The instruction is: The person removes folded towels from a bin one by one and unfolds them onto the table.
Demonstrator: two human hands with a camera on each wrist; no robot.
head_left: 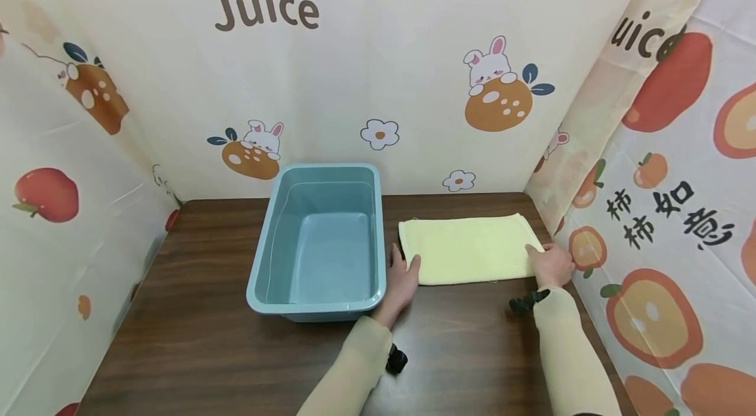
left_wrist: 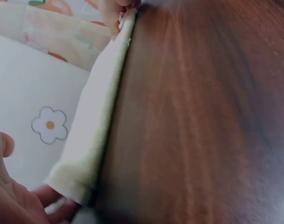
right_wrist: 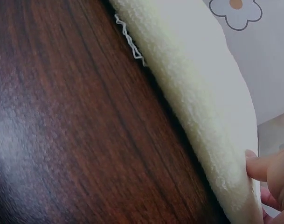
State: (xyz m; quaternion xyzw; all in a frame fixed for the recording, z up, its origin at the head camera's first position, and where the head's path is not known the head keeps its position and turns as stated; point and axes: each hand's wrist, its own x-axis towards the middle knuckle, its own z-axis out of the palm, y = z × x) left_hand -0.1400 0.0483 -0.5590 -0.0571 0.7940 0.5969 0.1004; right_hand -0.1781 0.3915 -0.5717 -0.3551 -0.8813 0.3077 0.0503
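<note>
A pale yellow folded towel (head_left: 469, 250) lies flat on the wooden table, its long side running left to right. My right hand (head_left: 552, 264) pinches the towel's right end, thumb on top and fingers at the end edge, as the right wrist view shows with the thumb (right_wrist: 258, 165). At the opposite end, my left hand (head_left: 403, 281) sits between the towel and a blue plastic basin. Its fingers (left_wrist: 48, 193) touch the towel's left end from the side and below, while the thumb stands apart from them.
The blue basin (head_left: 317, 308) stands left of the towel, with nothing visible inside. Dark wood tabletop (head_left: 195, 311) extends to the left and front. Printed curtains (head_left: 378, 62) rise behind the table and along both sides, close to my right hand.
</note>
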